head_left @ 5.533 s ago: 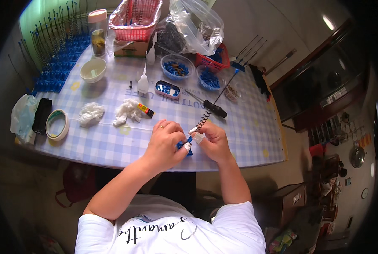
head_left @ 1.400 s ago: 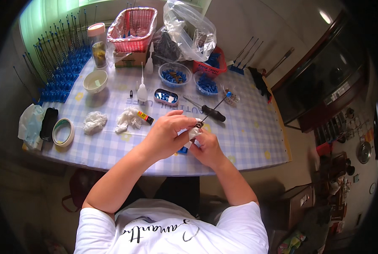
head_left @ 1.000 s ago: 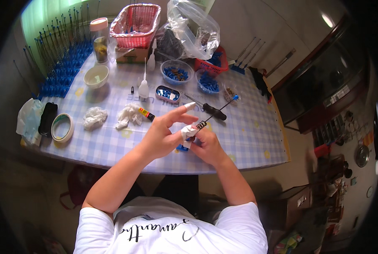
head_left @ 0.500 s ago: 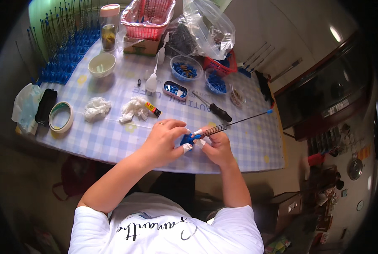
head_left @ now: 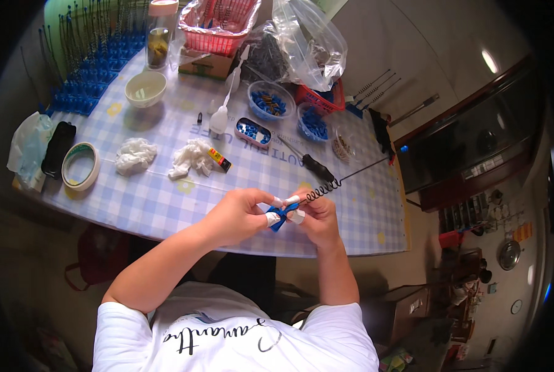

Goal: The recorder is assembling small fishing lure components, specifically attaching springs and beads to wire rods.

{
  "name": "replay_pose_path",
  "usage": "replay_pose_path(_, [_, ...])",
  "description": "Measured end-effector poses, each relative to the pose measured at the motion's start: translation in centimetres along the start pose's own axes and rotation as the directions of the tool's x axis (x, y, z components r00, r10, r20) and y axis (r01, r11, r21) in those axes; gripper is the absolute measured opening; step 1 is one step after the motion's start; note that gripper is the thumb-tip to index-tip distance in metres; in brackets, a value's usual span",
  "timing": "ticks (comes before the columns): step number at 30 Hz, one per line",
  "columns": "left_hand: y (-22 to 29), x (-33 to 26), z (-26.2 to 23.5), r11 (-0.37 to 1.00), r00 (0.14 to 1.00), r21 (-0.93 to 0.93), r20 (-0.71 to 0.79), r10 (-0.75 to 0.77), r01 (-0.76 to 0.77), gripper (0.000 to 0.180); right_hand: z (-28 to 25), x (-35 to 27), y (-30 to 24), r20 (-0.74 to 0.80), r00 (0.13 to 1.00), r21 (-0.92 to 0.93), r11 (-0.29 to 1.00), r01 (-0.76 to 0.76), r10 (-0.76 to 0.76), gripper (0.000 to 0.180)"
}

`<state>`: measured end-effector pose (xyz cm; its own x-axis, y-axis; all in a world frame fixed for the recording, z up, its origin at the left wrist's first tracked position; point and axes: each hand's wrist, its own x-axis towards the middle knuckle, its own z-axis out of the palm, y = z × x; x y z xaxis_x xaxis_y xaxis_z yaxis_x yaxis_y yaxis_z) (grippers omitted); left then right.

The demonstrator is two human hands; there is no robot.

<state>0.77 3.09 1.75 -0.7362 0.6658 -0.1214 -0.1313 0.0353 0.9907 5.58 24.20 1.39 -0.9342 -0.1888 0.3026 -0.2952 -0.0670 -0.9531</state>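
While we scan from the left, we see a roll of tape near the edge of the checked surface, then 2 crumpled white wads and a small glue tube further in; a black-handled screwdriver lies beyond the hands. Our left hand is closed, its taped fingertips pinching a small blue piece held just above the near edge of the surface; our right hand is closed too, clamped on the same blue piece and on the base of a thin coiled spring wire, which runs up and to the right over the surface. In our judgement, the wire is being seated in the blue piece; to do it well we would keep the left pinch steady, hold the wire close to its coiled end so it cannot flex, and press straight along its line; a sideways push could bend the coil or let the piece slip.
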Motion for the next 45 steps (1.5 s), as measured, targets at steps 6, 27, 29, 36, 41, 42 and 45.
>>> replay_pose_path(6, [1.0, 0.0, -0.6, 0.997, 0.991, -0.037, 0.120, -0.056, 0.061, 0.031, -0.7, -0.2, -0.1, 0.049, 0.998, 0.055, 0.997, -0.050, 0.047, 0.021])
replay_pose_path(27, [0.4, 0.4, -0.6, 0.986, 0.988, -0.168, 0.152, 0.040, -0.014, 0.027, -0.2, 0.1, -0.1, -0.071, 0.996, 0.089, 0.995, -0.045, 0.051, 0.008])
replay_pose_path(29, [0.4, 0.4, -0.6, 0.983, 0.988, -0.181, 0.152, 0.034, -0.006, 0.026, -0.2, 0.1, 0.0, -0.080, 0.996, 0.102, 0.994, -0.033, 0.041, 0.008])
replay_pose_path(36, [0.1, 0.5, -0.4, 0.977, 0.993, -0.213, 0.117, -0.001, 0.026, 0.029, -0.8, -0.1, 0.2, -0.125, 0.992, 0.089, 0.996, -0.011, 0.022, 0.011])
replay_pose_path(41, [-0.7, 0.5, 0.1, 0.994, 0.995, -0.066, -0.055, 0.080, -0.083, 0.029, 0.1, 0.1, -0.3, -0.110, 0.994, -0.032, 0.999, -0.022, 0.018, 0.021])
replay_pose_path(42, [-0.8, 0.5, 0.2, 0.994, 0.995, -0.066, -0.057, 0.079, -0.083, 0.029, 0.2, 0.1, -0.2, -0.106, 0.994, -0.030, 0.999, -0.022, 0.018, 0.023])
replay_pose_path(45, [-0.7, 0.5, 0.7, 0.967, 0.960, 0.004, -0.120, 0.251, -0.253, 0.029, -0.2, -0.1, 0.2, -0.102, 0.995, -0.053, 0.999, -0.007, 0.002, 0.025])
